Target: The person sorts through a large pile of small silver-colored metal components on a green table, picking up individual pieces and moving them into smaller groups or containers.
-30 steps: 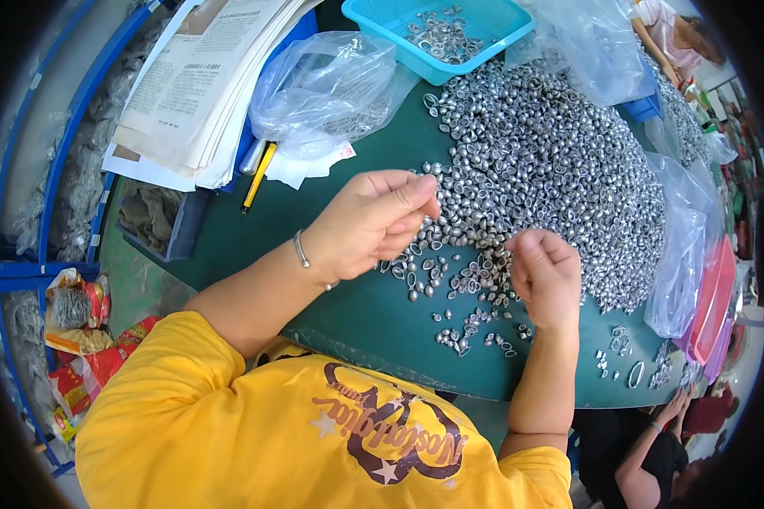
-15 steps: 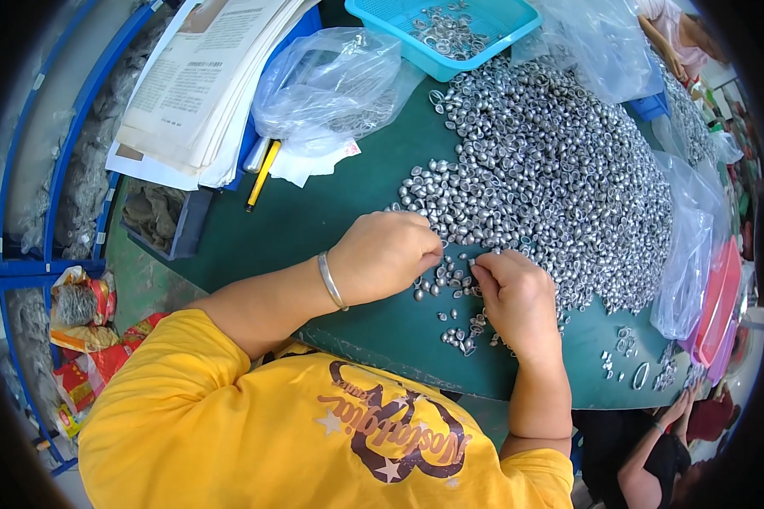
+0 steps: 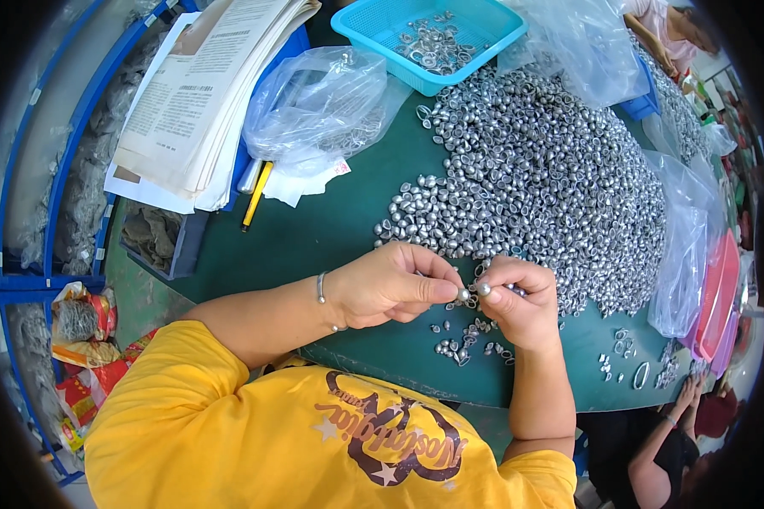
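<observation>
A small rounded silver metal piece (image 3: pixel 463 294) shows between the thumb and fingertips of my left hand (image 3: pixel 395 284), which wears a bracelet. My right hand (image 3: pixel 522 301) pinches another rounded silver metal piece (image 3: pixel 484 288) between thumb and forefinger. The two pieces are held close together, just above the table. Beyond my hands spreads a large heap of silver metal pieces (image 3: pixel 552 170), some rounded like shells and some showing open oval rims. A few loose metal pieces (image 3: pixel 460 346) lie on the near side of my hands.
A turquoise basket (image 3: pixel 433 82) with some pieces stands at the far edge of the green table (image 3: pixel 314 246). To its left are a clear plastic bag (image 3: pixel 314 106), a yellow pen (image 3: pixel 257 195) and stacked papers (image 3: pixel 178 110). Other people sit at the far right and lower right.
Both hands have come up from the loose pieces and moved closer together. The fingers have turned so that a metal piece now shows in each pinch. The view has shifted slightly.
</observation>
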The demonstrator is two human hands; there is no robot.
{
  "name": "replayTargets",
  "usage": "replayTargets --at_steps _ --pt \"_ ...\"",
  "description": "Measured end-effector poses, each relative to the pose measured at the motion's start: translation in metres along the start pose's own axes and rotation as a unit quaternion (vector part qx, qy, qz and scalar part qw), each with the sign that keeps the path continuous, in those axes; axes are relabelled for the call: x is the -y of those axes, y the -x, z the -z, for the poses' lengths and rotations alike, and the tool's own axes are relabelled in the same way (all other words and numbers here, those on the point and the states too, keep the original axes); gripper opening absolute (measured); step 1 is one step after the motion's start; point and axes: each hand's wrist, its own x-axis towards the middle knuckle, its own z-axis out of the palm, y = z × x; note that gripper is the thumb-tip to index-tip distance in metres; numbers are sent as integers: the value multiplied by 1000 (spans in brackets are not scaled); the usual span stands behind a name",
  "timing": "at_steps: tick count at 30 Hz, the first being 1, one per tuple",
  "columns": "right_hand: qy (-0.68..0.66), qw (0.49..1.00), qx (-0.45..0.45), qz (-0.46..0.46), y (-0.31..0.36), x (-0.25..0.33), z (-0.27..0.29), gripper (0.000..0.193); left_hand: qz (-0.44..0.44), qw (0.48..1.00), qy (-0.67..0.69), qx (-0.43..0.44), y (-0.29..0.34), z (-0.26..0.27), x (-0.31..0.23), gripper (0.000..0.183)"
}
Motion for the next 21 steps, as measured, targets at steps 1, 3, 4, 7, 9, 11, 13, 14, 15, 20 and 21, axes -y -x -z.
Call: replayTargets --at_steps 1,3,4,7,9,11,13,14,15,20,21 --pt "-100 995 11 -24 1 -1 2 6 6 1000 -2 2 0 -1 0 9" --pt "-297 951 35 -72 2 -3 5 7 -3 1000 10 15 -1 0 0 6" --pt "-339 936 68 -65 -1 0 7 10 -7 1000 16 21 -1 1 0 4" --pt "-417 905 64 -53 -6 6 4 13 -41 995 53 77 -1 4 -8 3" --pt "-306 949 -6 -76 -5 6 7 11 -87 994 58 23 1 -2 -13 4" --pt "88 977 -102 -165 -1 9 4 8 -90 996 18 -16 1 7 -18 5" --pt "391 920 -30 17 -5 5 -3 6 -136 919 -323 -181 2 -12 -23 8" --pt "438 899 -20 -3 -4 9 -8 7 -184 855 -455 -171 1 -7 -19 8" --pt "475 880 -3 13 -3 6 -11 7 -229 770 -575 -156 1 -4 -16 8" --pt "567 823 8 13 1 2 -24 6 -269 599 -744 -125 0 0 2 8" --pt "568 823 5 20 2 2 -25 6 -264 585 -756 -128 0 0 3 8"
